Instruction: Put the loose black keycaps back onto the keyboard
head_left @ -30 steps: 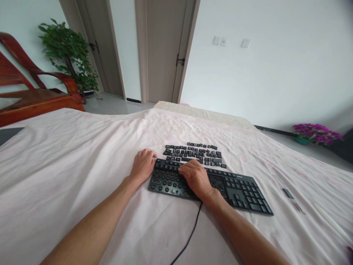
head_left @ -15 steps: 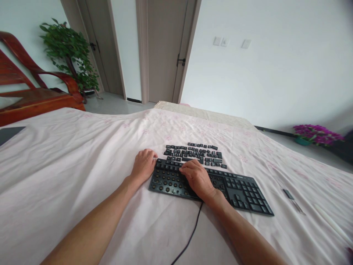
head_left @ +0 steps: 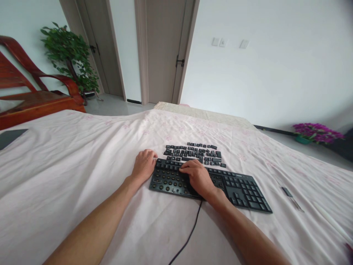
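Note:
A black keyboard (head_left: 242, 187) lies on a pale pink sheet (head_left: 68, 165), its left half stripped to bare round key sockets. Several loose black keycaps (head_left: 193, 151) are laid out in rows just beyond it. My left hand (head_left: 143, 165) rests at the keyboard's far left corner, fingers curled against its edge. My right hand (head_left: 198, 177) lies over the middle of the keyboard, fingertips pressed down on its upper rows; whether a keycap is under them is hidden. The keyboard's black cable (head_left: 190, 235) runs toward me.
A small dark tool (head_left: 288, 192) and a thin white stick (head_left: 329, 221) lie on the sheet at right. A red wooden chair (head_left: 35, 99) and a green plant (head_left: 71, 59) stand at back left, doors (head_left: 162, 48) behind, purple flowers (head_left: 317, 132) at right.
Both hands stay nearly still on the keyboard. My right hand's fingers shift slightly along the upper rows. The view has drifted a little.

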Motion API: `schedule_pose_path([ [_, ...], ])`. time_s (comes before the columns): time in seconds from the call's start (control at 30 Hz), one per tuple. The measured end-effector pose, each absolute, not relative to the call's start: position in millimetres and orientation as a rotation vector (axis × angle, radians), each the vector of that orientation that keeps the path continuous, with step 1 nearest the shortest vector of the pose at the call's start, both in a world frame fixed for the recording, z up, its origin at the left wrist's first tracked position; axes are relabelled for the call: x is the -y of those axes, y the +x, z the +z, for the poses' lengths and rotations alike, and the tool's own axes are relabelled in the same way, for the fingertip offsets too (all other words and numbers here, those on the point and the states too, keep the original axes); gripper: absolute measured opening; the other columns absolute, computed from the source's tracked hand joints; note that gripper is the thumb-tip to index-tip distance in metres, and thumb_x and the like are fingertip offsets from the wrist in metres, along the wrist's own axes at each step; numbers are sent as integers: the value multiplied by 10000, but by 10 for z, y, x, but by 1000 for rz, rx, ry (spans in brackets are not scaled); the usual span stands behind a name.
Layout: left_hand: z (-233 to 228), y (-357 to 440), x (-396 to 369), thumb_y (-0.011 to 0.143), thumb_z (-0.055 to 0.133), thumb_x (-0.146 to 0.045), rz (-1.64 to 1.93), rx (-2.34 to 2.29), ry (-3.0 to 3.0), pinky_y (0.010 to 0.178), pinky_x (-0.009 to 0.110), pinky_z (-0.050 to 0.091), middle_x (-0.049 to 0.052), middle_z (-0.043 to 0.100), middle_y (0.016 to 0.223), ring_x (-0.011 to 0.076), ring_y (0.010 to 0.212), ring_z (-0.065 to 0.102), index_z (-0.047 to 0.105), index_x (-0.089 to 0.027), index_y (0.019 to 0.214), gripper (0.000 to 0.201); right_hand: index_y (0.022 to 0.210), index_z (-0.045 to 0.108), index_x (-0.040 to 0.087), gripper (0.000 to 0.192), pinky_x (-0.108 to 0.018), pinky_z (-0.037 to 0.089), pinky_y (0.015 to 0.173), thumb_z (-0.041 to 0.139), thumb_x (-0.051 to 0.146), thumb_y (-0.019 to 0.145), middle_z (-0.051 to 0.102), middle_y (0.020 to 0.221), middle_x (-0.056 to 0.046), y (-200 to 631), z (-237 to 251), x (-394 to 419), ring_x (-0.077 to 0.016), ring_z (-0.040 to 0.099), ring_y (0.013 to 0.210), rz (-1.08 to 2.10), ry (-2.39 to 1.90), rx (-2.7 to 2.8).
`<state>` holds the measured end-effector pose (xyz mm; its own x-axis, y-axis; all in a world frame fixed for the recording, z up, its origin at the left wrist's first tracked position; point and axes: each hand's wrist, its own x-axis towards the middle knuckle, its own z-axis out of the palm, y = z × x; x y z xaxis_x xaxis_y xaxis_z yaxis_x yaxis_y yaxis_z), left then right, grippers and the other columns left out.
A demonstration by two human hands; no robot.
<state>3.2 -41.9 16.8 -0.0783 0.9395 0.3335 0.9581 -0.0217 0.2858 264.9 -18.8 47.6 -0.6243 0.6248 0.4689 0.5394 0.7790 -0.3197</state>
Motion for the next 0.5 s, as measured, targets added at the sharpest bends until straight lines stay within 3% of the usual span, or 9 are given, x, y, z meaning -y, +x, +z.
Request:
schedule_pose_path([
  [0.17, 164, 26, 414, 894, 515, -195, -711, 2140, -2113, 926, 379, 399, 66, 619, 1113, 241, 1012, 526, 620, -225, 992, 147, 886, 782, 238, 428, -389, 519, 898, 417, 23, 824, 736, 956, -51, 2857, 466, 11, -206, 653, 938, 293, -985, 1939],
  [0.5, 163, 21, 406, 894, 516, -197, -729, 2168, -2131, 939, 368, 392, 62, 615, 1120, 233, 1034, 526, 626, -234, 997, 155, 953, 774, 239, 371, -381, 523, 883, 444, 101, 853, 733, 967, -58, 3035, 399, -95, -211, 672, 934, 305, -1089, 1858],
])
